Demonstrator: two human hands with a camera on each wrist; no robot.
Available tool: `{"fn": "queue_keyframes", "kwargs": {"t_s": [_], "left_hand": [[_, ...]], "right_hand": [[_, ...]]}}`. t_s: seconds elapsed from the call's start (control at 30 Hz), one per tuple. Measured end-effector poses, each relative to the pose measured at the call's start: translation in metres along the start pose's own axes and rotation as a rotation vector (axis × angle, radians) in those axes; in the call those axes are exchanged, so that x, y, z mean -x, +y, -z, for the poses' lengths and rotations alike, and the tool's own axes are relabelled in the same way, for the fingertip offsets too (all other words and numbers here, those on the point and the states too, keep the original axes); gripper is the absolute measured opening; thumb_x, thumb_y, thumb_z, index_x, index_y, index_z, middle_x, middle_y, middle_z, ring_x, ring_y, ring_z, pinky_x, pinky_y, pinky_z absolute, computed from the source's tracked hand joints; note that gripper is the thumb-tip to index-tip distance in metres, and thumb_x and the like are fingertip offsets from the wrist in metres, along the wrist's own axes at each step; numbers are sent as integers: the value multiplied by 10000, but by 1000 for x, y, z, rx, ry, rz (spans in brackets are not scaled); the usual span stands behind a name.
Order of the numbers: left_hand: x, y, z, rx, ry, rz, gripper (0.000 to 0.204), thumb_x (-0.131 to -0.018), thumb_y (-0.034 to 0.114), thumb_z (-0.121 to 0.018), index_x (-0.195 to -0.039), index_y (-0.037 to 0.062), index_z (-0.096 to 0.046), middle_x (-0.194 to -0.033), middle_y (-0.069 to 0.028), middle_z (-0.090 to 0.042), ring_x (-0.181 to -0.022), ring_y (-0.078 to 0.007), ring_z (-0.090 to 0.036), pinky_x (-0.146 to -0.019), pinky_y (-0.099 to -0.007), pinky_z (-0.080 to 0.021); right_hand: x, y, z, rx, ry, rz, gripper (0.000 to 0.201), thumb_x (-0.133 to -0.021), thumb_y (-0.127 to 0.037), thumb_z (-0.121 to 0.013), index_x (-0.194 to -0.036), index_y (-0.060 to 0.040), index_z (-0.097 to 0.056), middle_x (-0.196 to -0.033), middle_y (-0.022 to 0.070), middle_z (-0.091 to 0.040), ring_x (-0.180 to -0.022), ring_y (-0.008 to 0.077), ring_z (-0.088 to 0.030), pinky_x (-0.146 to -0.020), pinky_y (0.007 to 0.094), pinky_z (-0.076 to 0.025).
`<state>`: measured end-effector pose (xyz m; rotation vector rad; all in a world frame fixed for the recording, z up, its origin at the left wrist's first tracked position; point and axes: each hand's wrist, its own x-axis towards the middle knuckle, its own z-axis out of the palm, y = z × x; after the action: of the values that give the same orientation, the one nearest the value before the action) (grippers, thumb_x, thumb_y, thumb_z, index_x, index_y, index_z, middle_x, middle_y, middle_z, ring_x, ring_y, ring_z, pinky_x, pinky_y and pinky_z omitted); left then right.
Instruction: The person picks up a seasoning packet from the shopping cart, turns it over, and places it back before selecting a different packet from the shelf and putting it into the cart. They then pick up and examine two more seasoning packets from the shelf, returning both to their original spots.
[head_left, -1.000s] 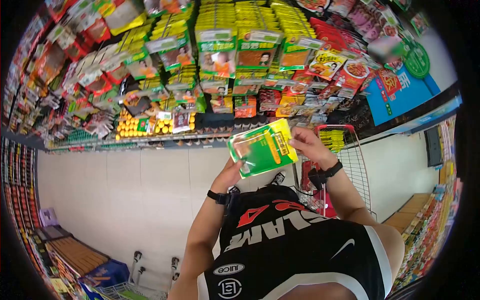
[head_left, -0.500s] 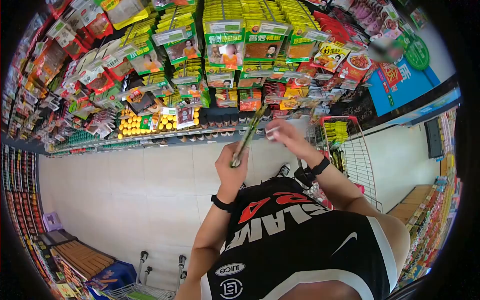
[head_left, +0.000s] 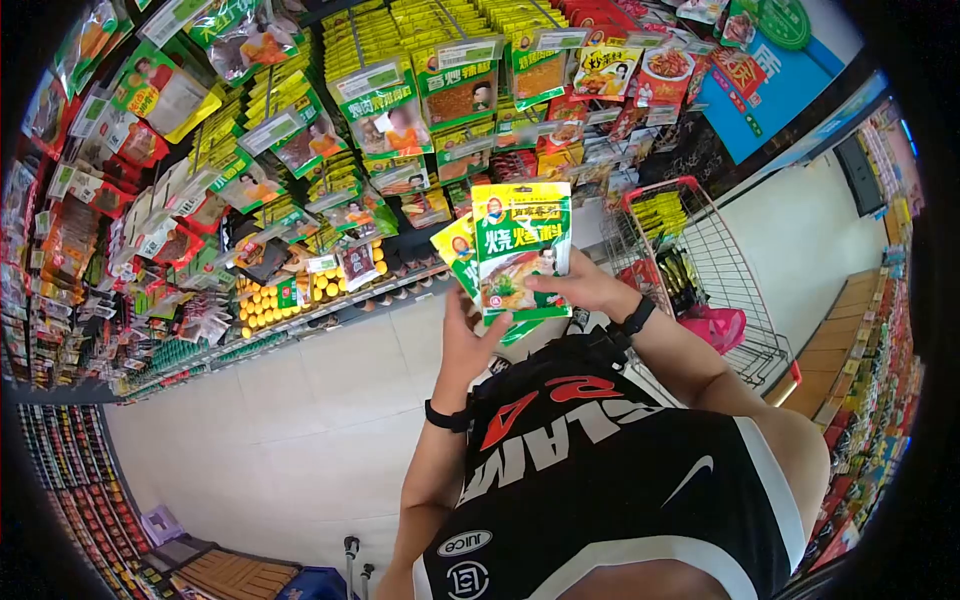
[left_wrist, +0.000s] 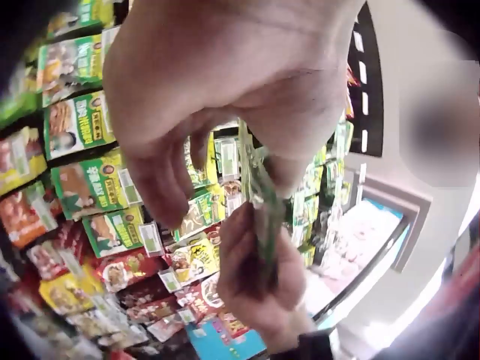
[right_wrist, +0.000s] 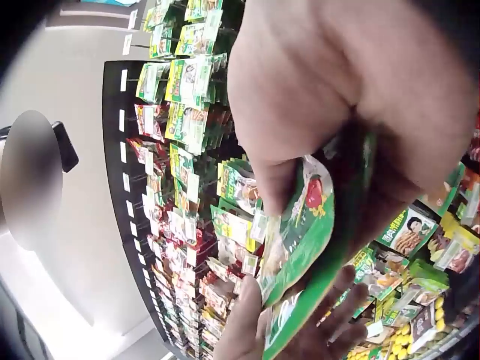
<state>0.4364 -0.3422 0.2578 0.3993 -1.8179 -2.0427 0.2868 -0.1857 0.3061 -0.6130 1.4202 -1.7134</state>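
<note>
Two yellow-and-green seasoning packets are fanned out in front of the body. The front packet (head_left: 522, 245) stands upright with its printed face showing; the back packet (head_left: 455, 243) is tilted left behind it and mostly hidden. My left hand (head_left: 470, 345) holds them at the lower left corner, thumb in front. From the right side, my right hand (head_left: 588, 287) pinches the front packet, its thumb across the printed face. In the left wrist view the packets (left_wrist: 264, 202) appear edge-on between both hands. The right wrist view shows their green lower edges (right_wrist: 319, 225) apart from each other.
Hanging racks (head_left: 400, 110) full of similar packets stand ahead. Yellow-capped jars (head_left: 275, 312) line the shelf below. To the right is a shopping cart (head_left: 735, 270) with packets and a pink bag (head_left: 715, 328) inside. A blue sign (head_left: 765, 90) stands at the upper right.
The packets have turned from green back, through edge-on, to printed front, and two now show fanned apart. My right hand, away from them half a second ago, grips the front one again.
</note>
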Motion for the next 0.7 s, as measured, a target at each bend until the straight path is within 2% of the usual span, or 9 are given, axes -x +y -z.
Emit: {"fn": "queue_keyframes", "kwargs": {"t_s": [0.07, 0.13, 0.33, 0.4, 0.43, 0.47, 0.53, 0.57, 0.7], "left_hand": [[1, -6, 15, 161, -228, 296, 363, -882, 40, -719, -1218, -1, -588, -1246, -106, -608, -1121, -181, -588, -933, -363, -506], [0, 8, 7, -38, -173, 5, 332, -912, 41, -689, -1224, -28, -599, -1169, -74, -673, -1046, -133, -619, -909, -296, -496], [-1, 21, 7, 90, -16, 37, 384, -923, 30, -659, -1285, -53, -562, -1206, -102, -663, -1089, -167, -623, -949, -306, -488], [-1, 17, 16, 203, 9, 84, 422, -927, 26, -651, -1324, -61, -535, -1226, -109, -656, -1104, -181, -622, -973, -310, -481], [-2, 7, 20, 267, 22, 62, 390, -925, 63, -663, -1287, -4, -536, -1082, -98, -684, -968, -161, -646, -867, -334, -514], [1, 0, 26, 489, -92, 39, 350, -928, 110, -666, -1241, 22, -534, -999, -84, -671, -896, -150, -623, -810, -331, -493], [4, 3, 31, 930, -329, -13, 287, -936, 205, -673, -1149, 75, -530, -834, -55, -643, -752, -127, -578, -697, -325, -452], [7, 4, 28, 1136, -297, 103, 253, -972, 354, -591, -1016, 134, -475, -612, -16, -509, -571, -125, -426, -611, -306, -332], [2, 11, 29, 1503, -445, 96, 269, -1018, 405, -461, -986, 138, -472, -501, 3, -449, -490, -127, -377, -622, -313, -338]], "right_hand": [[-3, 10, 0, 26, 24, -3, 508, -925, -78, -698, -1379, -18, -480, -1289, 65, -614, -1149, 151, -585, -998, 330, -483], [-10, 22, 5, 88, 82, 40, 523, -922, -54, -695, -1390, -32, -461, -1303, 56, -600, -1162, 154, -577, -991, 333, -490], [-17, 18, 26, -248, 356, 167, 509, -930, -127, -705, -1374, -40, -472, -1277, 87, -602, -1161, 181, -581, -974, 371, -501], [-4, 6, 45, -512, 272, 66, 489, -939, -139, -694, -1368, -59, -473, -1256, 91, -603, -1140, 193, -591, -951, 392, -517], [-3, -1, 48, -661, 139, 82, 379, -979, -209, -639, -1298, -75, -485, -1066, 71, -662, -954, 178, -650, -832, 371, -556], [-1, -8, 46, -888, -403, 220, 286, -1012, -257, -569, -1187, -53, -474, -775, 47, -651, -670, 145, -636, -631, 294, -548], [1, -32, 36, -983, -494, 87, 284, -1017, -301, -538, -1101, -43, -451, -543, 17, -561, -429, 127, -534, -437, 254, -460], [1, -34, 34, -1031, -541, 65, 284, -1018, -302, -531, -1098, -42, -448, -526, 21, -557, -401, 129, -516, -413, 256, -445], [-5, -24, 19, -1222, -753, -8, 275, -1022, -305, -505, -1077, -43, -442, -486, 32, -558, -331, 122, -475, -353, 253, -406]]}}
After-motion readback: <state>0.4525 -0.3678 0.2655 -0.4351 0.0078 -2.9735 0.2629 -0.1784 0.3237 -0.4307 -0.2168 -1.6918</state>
